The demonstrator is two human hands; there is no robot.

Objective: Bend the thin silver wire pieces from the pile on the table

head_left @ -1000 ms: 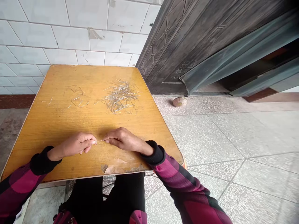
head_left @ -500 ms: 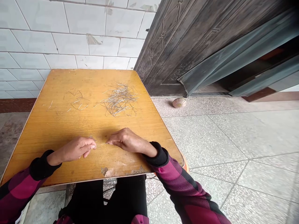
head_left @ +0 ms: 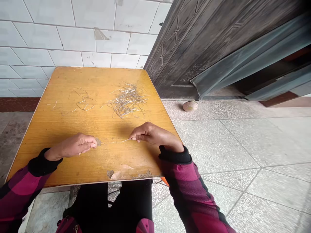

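Note:
My right hand (head_left: pixel 152 134) is over the near half of the wooden table (head_left: pixel 60 174), its thumb and fingers pinched on a thin pale wire (head_left: pixel 125 140). The wire points left toward my other hand and grows too faint to follow. My left hand (head_left: pixel 79 145) is closed low over the tabletop, fingertips pressed together. Whatever those fingers hold is too small to make out. Beyond my right hand lies a loose pile of thin silvery wires (head_left: pixel 128 100). Several separate wire pieces (head_left: pixel 84 103) are scattered to the left of that pile.
White wall tiles (head_left: pixel 75 38) stand behind the table's far edge. A dark carved door (head_left: pixel 179 58) with a grey-green curtain (head_left: pixel 233 68) is at the right. On the speckled floor (head_left: pixel 218 145) rests a pale ball (head_left: pixel 190 106). The table's near edge has chipped patches (head_left: pixel 143 174).
My right hand has moved right and away from my left hand, drawing the wire with it, so more wire shows. My left hand stays closed in nearly the same place. The view has shifted slightly.

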